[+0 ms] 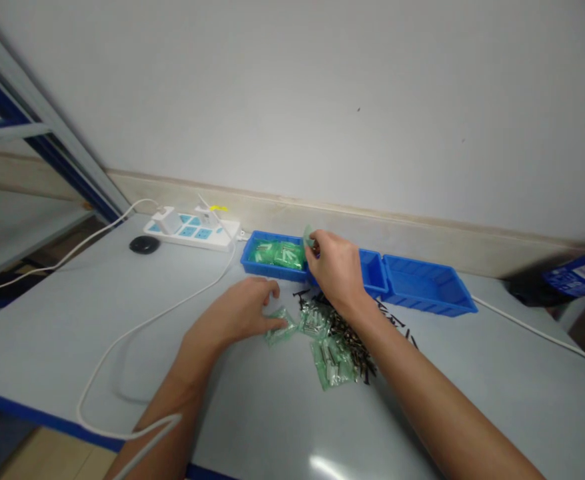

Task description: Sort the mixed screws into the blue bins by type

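My right hand (336,267) pinches a small green plastic bag (307,235) above the right end of the left blue bin; its contents are mostly hidden by the fingers. Green packets (277,253) lie inside that bin. Lower on the table, my left hand (247,310) has thumb and fingers apart, the thumb touching a clear green packet (281,327). Beside it lie another green packet (314,321) holding small metal parts and a larger one (331,363). A heap of dark screws (355,343) spreads under my right forearm.
Blue bins (430,287) stand in a row along the wall. At the back left are a white power strip (192,231) with plugs and a black oval object (144,245). A white cable (117,340) loops across the table and my left forearm. A dark bottle-like object (562,280) lies far right.
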`<state>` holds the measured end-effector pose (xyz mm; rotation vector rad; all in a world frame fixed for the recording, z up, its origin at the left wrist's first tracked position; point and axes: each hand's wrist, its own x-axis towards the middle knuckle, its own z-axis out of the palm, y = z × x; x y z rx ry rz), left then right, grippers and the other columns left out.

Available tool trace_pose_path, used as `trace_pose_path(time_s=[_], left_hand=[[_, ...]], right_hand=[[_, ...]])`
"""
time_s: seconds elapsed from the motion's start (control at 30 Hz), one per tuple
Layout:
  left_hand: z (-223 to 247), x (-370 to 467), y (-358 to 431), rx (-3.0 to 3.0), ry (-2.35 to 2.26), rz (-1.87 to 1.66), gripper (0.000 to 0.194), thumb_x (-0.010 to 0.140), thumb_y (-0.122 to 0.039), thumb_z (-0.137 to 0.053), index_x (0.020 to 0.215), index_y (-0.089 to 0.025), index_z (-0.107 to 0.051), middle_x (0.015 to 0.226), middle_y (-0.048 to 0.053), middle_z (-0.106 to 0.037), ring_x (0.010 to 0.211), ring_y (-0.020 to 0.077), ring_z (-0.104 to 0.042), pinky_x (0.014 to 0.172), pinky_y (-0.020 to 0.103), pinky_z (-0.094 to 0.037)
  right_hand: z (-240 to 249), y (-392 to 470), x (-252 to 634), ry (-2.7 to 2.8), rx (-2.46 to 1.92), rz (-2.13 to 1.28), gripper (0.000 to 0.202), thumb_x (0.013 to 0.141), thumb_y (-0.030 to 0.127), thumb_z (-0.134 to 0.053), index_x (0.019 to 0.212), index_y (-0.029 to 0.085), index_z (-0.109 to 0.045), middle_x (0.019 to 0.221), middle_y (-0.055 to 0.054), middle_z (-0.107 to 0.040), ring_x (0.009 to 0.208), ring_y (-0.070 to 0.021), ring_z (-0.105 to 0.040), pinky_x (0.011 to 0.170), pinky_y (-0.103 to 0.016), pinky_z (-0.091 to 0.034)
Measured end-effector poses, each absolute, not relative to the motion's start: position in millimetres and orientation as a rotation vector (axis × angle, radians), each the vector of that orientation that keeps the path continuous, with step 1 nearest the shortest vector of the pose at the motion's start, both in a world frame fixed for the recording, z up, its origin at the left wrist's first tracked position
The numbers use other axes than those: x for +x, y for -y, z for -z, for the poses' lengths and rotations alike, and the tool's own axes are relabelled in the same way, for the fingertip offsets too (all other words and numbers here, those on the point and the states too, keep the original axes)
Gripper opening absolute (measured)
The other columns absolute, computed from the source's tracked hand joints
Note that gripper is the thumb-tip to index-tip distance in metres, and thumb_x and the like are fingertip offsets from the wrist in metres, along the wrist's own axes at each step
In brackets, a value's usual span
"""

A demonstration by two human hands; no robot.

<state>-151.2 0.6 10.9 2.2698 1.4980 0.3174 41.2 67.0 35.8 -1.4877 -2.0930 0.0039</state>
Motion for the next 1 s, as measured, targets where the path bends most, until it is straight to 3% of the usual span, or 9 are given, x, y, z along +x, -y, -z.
trace_pose_path(time_s=[0.23, 0.4, 0.5, 0.57, 0.63, 0.7, 0.8, 0.9, 1.0], left_hand=[[-8.3, -151.7, -2.9, 2.165, -1.442, -0.295, 0.021, 0.084, -0.033, -0.070, 0.075, -0.018, -0.058, 0.072, 0.001, -0.061, 0.068, 0.0192, -0.057, 0.064, 0.030, -0.040], [-21.5, -145.8, -2.0, 2.001, -1.275, -0.614, 0.018, 0.083, -0.026, -0.071, 0.081, -0.019, -0.054, 0.066, -0.004, -0.059, 0.062, 0.0139, -0.057, 0.059, 0.025, -0.042], [-26.8, -132.0, -1.4, 1.728, -1.161, -0.878, 0.028, 0.078, -0.029, -0.079, 0.089, -0.019, -0.055, 0.066, -0.005, -0.064, 0.064, 0.0132, -0.064, 0.063, 0.024, -0.050], [-26.3, -119.8, -1.0, 1.531, -1.122, -1.017, 0.034, 0.075, -0.031, -0.082, 0.090, -0.019, -0.054, 0.065, -0.005, -0.066, 0.061, 0.0126, -0.066, 0.061, 0.023, -0.052], [-23.1, -108.8, -0.3, 1.390, -1.079, -1.062, 0.036, 0.074, -0.031, -0.083, 0.094, -0.019, -0.056, 0.067, -0.004, -0.069, 0.063, 0.0137, -0.069, 0.061, 0.023, -0.054], [-18.6, -101.4, 0.6, 1.323, -1.003, -1.007, 0.039, 0.074, -0.030, -0.084, 0.102, -0.018, -0.060, 0.076, 0.001, -0.075, 0.072, 0.0161, -0.074, 0.065, 0.024, -0.056], [-12.1, -96.9, 1.7, 1.280, -0.877, -0.882, 0.039, 0.076, -0.027, -0.082, 0.109, -0.016, -0.064, 0.090, 0.007, -0.080, 0.085, 0.0190, -0.076, 0.076, 0.028, -0.059], [-7.1, -95.1, 1.7, 1.241, -0.850, -0.870, 0.034, 0.077, -0.025, -0.082, 0.105, -0.015, -0.065, 0.092, 0.009, -0.080, 0.087, 0.0194, -0.077, 0.081, 0.030, -0.059], [-4.5, -91.6, 1.0, 1.227, -0.905, -0.936, 0.033, 0.076, -0.026, -0.083, 0.101, -0.015, -0.064, 0.087, 0.007, -0.080, 0.080, 0.0181, -0.077, 0.075, 0.028, -0.059]], right_hand=[[-31.4, -66.3, 39.9, 2.286, -1.411, 0.047, 0.026, 0.092, 0.033, -0.061, 0.088, 0.014, -0.079, 0.094, -0.016, -0.069, 0.099, -0.0320, -0.059, 0.085, -0.041, -0.048], [-30.0, -52.8, 57.1, 2.003, -1.300, -0.136, 0.023, 0.085, 0.035, -0.072, 0.094, 0.014, -0.079, 0.092, -0.011, -0.069, 0.091, -0.0271, -0.063, 0.086, -0.041, -0.050], [-31.0, -31.3, 69.2, 1.849, -1.211, -0.406, 0.020, 0.089, 0.035, -0.068, 0.092, 0.017, -0.077, 0.088, -0.008, -0.073, 0.078, -0.0207, -0.066, 0.078, -0.037, -0.053], [-28.2, -15.8, 79.5, 1.747, -1.147, -0.774, 0.026, 0.089, 0.040, -0.068, 0.101, 0.019, -0.075, 0.090, -0.007, -0.076, 0.080, -0.0198, -0.070, 0.076, -0.035, -0.056], [-22.0, -3.3, 91.2, 1.613, -1.088, -1.155, 0.034, 0.083, 0.041, -0.075, 0.108, 0.020, -0.073, 0.089, -0.006, -0.077, 0.081, -0.0199, -0.072, 0.075, -0.034, -0.058], [-14.1, 4.0, 102.9, 1.461, -1.071, -1.356, 0.033, 0.074, 0.040, -0.083, 0.099, 0.020, -0.076, 0.084, -0.006, -0.078, 0.076, -0.0190, -0.073, 0.072, -0.032, -0.059], [-4.9, 6.6, 115.9, 1.289, -1.075, -1.405, 0.027, 0.066, 0.037, -0.089, 0.082, 0.019, -0.077, 0.071, -0.004, -0.075, 0.062, -0.0149, -0.069, 0.063, -0.028, -0.057], [-1.7, 5.4, 120.3, 1.251, -1.053, -1.413, 0.025, 0.066, 0.035, -0.089, 0.080, 0.019, -0.077, 0.067, -0.002, -0.074, 0.059, -0.0128, -0.066, 0.060, -0.025, -0.056], [-0.6, 6.6, 118.2, 1.260, -1.017, -1.402, 0.025, 0.068, 0.033, -0.088, 0.085, 0.019, -0.076, 0.073, -0.003, -0.075, 0.062, -0.0127, -0.068, 0.062, -0.025, -0.057]])
